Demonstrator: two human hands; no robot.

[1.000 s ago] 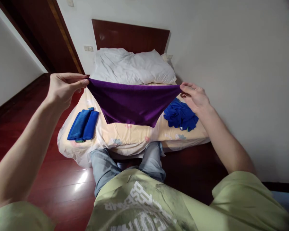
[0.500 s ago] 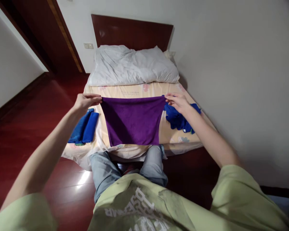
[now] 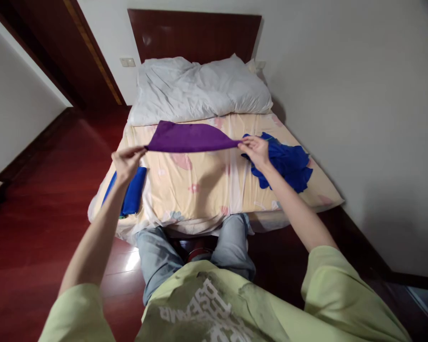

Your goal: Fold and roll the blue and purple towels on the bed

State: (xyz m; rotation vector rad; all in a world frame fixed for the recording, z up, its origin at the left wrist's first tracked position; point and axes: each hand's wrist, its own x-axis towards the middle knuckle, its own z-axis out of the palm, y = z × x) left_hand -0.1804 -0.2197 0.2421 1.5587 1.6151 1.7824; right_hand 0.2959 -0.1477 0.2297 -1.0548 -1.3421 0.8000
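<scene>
One purple cloth is pinched at its two corners by the left hand and right hand. It is stretched flat and smooth above the bed.

Soft matt purple cloth up at twelve o'clock, plush like microfibre. Rumpled blue cloth at two, same nap. Smooth printed cotton sheet beneath. Glossy polished wood floor at nine, gleaming.

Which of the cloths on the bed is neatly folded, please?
The blue folded cloth at the bed's left edge, beneath the left hand. The blue cloth on the right lies crumpled, and the purple cloth is held stretched between both hands.
</scene>
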